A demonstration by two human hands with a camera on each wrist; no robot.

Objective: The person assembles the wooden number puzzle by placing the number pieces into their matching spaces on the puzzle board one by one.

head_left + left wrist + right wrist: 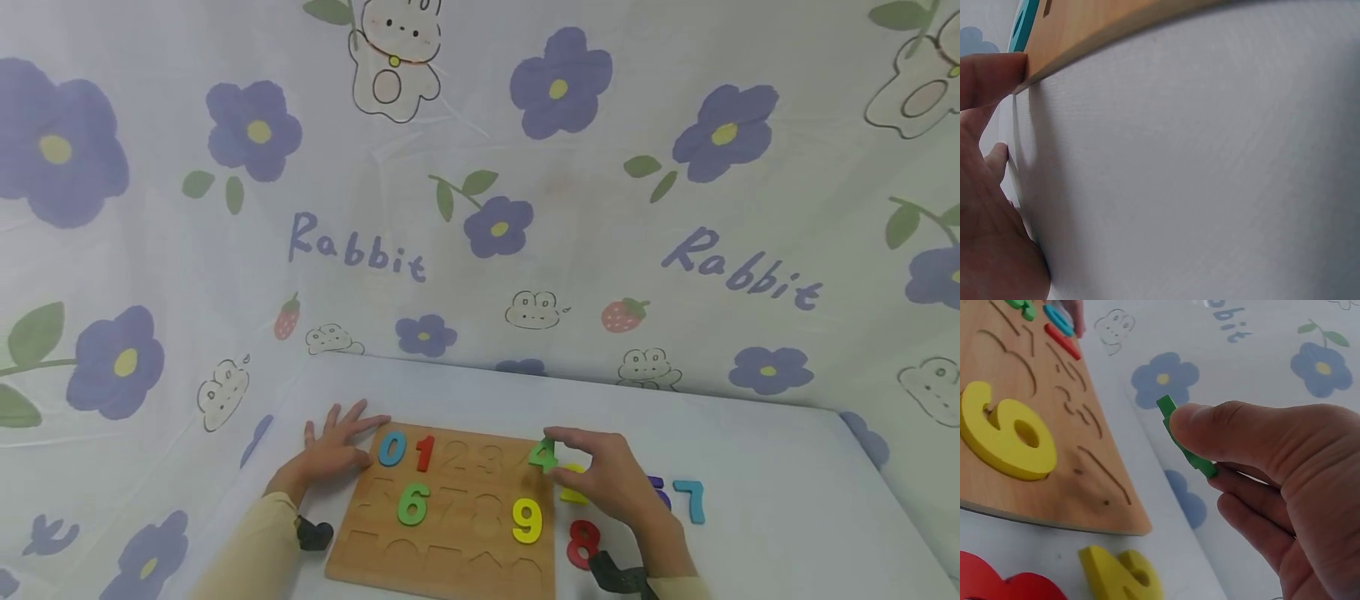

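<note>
Between thumb and fingers my right hand (611, 479) pinches a green number 4 (542, 457), held over the upper right corner of a wooden number puzzle board (450, 567). The right wrist view shows the 4 edge-on, raised above the board. My left hand (333, 450) has its fingers spread, touching the board's upper left edge. Set in the board are a blue 0 (392, 448), a red 1 (424, 454), a green 6 (413, 505) and a yellow 9 (527, 522). Other recesses, including those of 2 and 3, show bare wood.
Right of the board lie a yellow 2 (1122, 575), partly covered by the right hand in the head view, and a red 8 (583, 545). Farther right are a purple 5 (657, 483), partly hidden, and a blue 7 (693, 500). A patterned curtain (480, 167) hangs behind the white table.
</note>
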